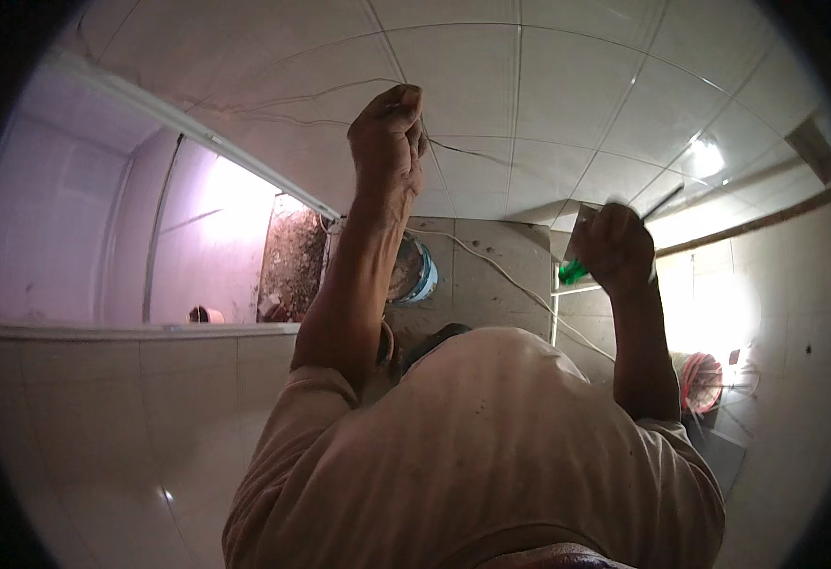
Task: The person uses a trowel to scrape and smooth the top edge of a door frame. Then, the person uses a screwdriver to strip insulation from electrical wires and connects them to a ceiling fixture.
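Note:
My left hand (389,137) is raised in front of the tiled wall (567,85), its fingers closed. A thin wire (316,95) runs to it from the left, and a dark strand comes out on its right; the fingers hide where they pinch it. My right hand (616,248), farther right and lower, is wrapped round a screwdriver-like tool. A green end (573,272) shows on the hand's left side, and a thin dark shaft (664,202) sticks out to the upper right. The tool's middle is hidden in the fist.
Below my left forearm stands a blue bucket (427,273) with dirty contents. A pale cable (491,264) crosses the floor. A red basket-like container (703,382) is at the right. On the left are a white frame (197,133), a small pink pot (206,314) and rubble (292,251).

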`<state>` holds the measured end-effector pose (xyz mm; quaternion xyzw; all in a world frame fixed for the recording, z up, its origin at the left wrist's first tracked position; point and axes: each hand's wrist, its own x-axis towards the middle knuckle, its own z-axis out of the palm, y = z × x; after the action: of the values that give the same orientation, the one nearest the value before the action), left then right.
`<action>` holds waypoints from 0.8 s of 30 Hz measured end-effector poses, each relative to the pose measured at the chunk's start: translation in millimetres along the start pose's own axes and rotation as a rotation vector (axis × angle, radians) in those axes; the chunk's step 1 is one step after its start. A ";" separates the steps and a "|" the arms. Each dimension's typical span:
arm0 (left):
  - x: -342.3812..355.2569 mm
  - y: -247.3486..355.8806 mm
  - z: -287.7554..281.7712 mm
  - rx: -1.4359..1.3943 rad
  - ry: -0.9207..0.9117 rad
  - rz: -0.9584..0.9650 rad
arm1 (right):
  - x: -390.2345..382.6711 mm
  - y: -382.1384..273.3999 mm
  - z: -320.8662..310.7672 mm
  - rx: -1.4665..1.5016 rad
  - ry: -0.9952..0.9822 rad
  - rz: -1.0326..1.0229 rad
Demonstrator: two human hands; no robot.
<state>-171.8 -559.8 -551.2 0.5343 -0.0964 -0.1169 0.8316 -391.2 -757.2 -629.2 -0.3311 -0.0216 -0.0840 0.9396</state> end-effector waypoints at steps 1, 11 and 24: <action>0.6 0.1 -2.3 0.004 0.024 -0.011 | -0.5 -7.0 8.8 -0.498 -0.172 0.120; -45.0 -1.1 -26.1 -0.045 0.188 -0.265 | 36.3 0.7 -28.2 -0.945 0.372 -0.165; -74.9 -10.9 -114.1 -0.597 0.184 -0.243 | 14.6 87.6 43.2 -0.938 0.168 0.117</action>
<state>-211.7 -443.1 -610.6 0.2829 0.0823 -0.1894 0.9367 -361.0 -665.2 -648.3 -0.7120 0.1135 -0.0581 0.6905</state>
